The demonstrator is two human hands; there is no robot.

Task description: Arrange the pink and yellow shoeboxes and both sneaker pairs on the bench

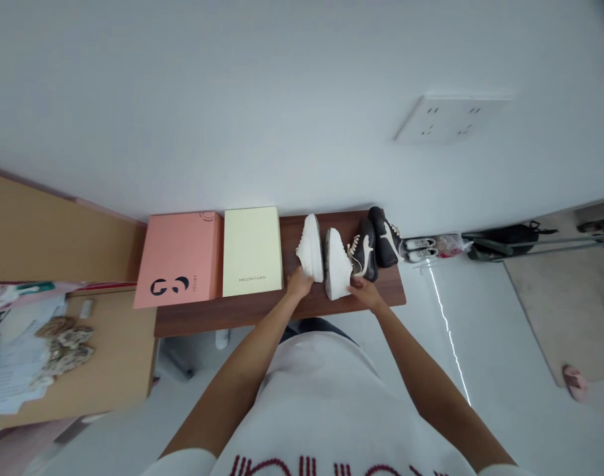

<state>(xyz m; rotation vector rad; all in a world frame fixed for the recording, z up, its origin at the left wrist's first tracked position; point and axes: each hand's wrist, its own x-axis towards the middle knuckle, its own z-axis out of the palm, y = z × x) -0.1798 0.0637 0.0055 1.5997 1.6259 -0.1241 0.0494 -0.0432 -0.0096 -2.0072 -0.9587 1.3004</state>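
- I have the left hand (pixel 299 284) closed on the near end of the left white shoe (pixel 310 248), fingers drawn together around it.
- I have the right hand (pixel 365 293) closed on the near end of the right white shoe (pixel 338 264), thumb against its side.
- Both white shoes are at the bench (pixel 223 313), right of its middle, side by side with a narrow gap between them; I cannot tell from here whether they rest fully on the wood.
- Close on the right, two dark shoes (pixel 387 239) sit together near the bench's right end; the right hand is just beside the nearer one, and I cannot tell if they touch.
- For room, I see a bare strip of wood between the left white shoe and the pale yellow box (pixel 252 244), and another along the front edge before the boxes.
- The wall (pixel 262 119) closes off the back edge; the front edge runs just ahead of the wearer's body.
- I count two white shoes in the hands, two dark shoes, and two boxes, the pale yellow one and a pink box (pixel 180 248) to its left.
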